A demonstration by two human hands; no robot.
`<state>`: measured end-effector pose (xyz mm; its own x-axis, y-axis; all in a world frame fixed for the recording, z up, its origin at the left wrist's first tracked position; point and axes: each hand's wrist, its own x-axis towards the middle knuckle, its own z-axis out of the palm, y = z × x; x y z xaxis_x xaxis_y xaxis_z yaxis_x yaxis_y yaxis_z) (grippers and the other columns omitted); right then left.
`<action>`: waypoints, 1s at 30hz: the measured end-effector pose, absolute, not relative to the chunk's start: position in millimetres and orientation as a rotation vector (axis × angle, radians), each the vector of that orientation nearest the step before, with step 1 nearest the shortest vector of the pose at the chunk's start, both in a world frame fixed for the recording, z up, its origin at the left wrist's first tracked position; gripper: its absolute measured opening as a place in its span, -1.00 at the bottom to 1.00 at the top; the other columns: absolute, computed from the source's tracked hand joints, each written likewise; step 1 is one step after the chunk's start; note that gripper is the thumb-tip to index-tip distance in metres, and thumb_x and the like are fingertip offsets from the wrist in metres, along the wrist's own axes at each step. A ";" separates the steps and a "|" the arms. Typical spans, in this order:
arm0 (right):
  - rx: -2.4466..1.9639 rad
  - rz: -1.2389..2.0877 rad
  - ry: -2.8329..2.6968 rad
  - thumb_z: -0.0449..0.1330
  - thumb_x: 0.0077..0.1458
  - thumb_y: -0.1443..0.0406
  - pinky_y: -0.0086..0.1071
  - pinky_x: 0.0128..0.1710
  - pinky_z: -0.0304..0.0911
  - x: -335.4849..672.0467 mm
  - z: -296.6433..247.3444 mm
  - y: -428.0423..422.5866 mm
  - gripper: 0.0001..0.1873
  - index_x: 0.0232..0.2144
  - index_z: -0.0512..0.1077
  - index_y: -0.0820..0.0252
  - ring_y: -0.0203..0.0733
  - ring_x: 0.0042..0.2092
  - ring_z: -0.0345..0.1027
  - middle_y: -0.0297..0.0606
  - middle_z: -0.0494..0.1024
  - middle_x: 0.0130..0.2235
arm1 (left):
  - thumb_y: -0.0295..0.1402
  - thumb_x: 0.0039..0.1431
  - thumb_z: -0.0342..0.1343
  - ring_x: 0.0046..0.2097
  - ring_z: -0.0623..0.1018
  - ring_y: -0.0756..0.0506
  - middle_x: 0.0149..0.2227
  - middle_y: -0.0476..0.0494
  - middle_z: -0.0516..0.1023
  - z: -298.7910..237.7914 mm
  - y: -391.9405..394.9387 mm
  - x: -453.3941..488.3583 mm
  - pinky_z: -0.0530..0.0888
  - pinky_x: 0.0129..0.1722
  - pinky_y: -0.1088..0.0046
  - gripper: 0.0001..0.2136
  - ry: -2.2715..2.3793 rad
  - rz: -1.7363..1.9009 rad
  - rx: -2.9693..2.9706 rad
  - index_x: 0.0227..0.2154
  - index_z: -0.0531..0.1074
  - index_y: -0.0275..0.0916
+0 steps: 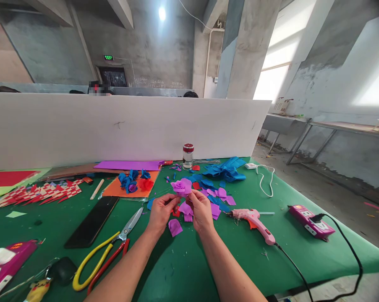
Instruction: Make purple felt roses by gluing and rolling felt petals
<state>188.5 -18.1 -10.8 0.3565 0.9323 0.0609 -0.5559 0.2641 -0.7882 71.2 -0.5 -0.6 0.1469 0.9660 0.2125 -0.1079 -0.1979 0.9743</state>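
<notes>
A purple paper flower (181,187) is held up between my two hands over the green table. My left hand (162,212) is closed at the flower's lower left, where a thin wire runs off to the left. With thumb and fingers pinched, my right hand (201,208) grips the flower's right edge. Under and behind my hands lie cut purple petals (215,209), with one loose petal (175,227) just in front. Red and blue paper pieces are mixed among them. Right of my hands, a pink glue gun (254,221) rests on its side.
Scissors (123,235) and a black phone (92,221) lie on the left. Finished blue and red flowers (135,181) sit on orange paper. A glass jar (188,156) stands before the white partition (129,130). A purple power strip (311,222) and cable lie right.
</notes>
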 end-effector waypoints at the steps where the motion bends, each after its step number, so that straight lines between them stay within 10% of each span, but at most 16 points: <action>1: -0.761 1.079 -0.598 0.40 -0.23 0.11 -0.45 -0.44 0.14 188.7 -12.0 -17.4 -0.70 -0.46 0.58 0.21 -0.37 -0.49 0.20 -0.36 0.50 -0.51 | -0.24 -0.11 0.30 -0.58 0.35 0.06 -0.60 0.02 0.43 -0.4 -0.7 71.4 0.31 -0.57 0.56 -0.82 0.917 1.282 1.350 -0.55 0.56 -0.27; 30: -0.782 1.059 -0.703 0.36 -0.16 0.13 -0.43 -0.39 0.15 185.1 -11.7 -17.9 -0.73 -0.54 0.51 0.23 -0.34 -0.46 0.21 -0.38 0.44 -0.53 | -0.17 -0.06 0.28 -0.64 0.34 0.05 -0.72 0.06 0.38 -1.9 -1.3 72.5 0.30 -0.59 0.56 -0.75 0.948 1.225 1.343 -0.56 0.50 -0.29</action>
<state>185.1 -17.9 -11.7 0.3312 0.9349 0.1272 -0.4801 0.2831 -0.8303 72.5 -1.3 -1.9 0.1655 0.9729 0.1617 -0.0876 -0.1488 0.9850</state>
